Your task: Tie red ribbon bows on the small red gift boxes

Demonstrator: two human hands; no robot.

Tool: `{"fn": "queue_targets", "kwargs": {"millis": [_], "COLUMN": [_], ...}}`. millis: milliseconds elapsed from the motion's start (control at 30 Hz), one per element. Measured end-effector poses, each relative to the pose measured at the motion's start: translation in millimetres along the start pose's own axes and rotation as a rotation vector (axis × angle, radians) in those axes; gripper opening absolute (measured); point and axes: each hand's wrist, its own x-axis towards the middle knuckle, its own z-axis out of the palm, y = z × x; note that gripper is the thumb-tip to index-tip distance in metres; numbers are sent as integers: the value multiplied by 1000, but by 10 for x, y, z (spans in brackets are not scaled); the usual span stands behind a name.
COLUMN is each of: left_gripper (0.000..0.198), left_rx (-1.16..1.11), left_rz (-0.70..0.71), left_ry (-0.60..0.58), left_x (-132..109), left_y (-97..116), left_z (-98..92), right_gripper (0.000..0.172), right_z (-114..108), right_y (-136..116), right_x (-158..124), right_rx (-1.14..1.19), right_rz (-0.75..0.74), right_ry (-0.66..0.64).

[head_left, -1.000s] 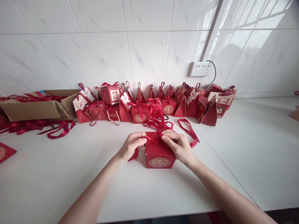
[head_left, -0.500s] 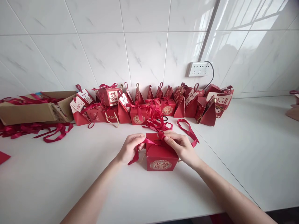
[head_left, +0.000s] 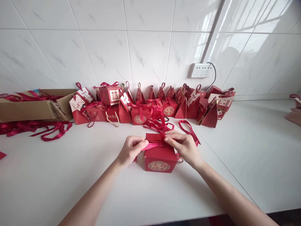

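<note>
A small red gift box (head_left: 160,157) with a gold emblem on its front stands on the white counter (head_left: 70,175) in front of me. A red ribbon (head_left: 150,146) runs across its top. My left hand (head_left: 130,150) pinches the ribbon's left end beside the box. At the top of the box, my right hand (head_left: 182,146) pinches the ribbon near the middle. Both hands are closed on the ribbon.
A row of red gift boxes and bags (head_left: 150,105) lines the tiled wall. Loose red ribbons (head_left: 162,124) lie just behind the box, with more (head_left: 35,127) at the left by an open cardboard box (head_left: 33,105). A wall socket (head_left: 201,70) sits at the back right.
The box has shifted slightly and the ribbon is drawn lower over its top. My left hand has moved closer to the box's left side; my right hand stays on top.
</note>
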Motion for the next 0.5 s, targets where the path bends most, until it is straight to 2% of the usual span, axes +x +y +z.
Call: {"fn": "queue_targets", "kwargs": {"millis": [200,367,500], "left_gripper": [29,28,28], "left_rx": [-11,1,-8], "left_rz": [-40,-86,-116], "left_ry": [25,-11,-39], "left_x": [-44,-53,-39], "left_y": [58,63,50], "left_z": [43,83,52], "right_gripper": [37,39,31], "right_z": [18,1,-14], "right_y": [-2,-41,-69], "right_x": [-12,-26,-23], "right_rx": [57,71,-4], "right_rz": [123,62,-16], "right_ry": [28,-20,-34]}}
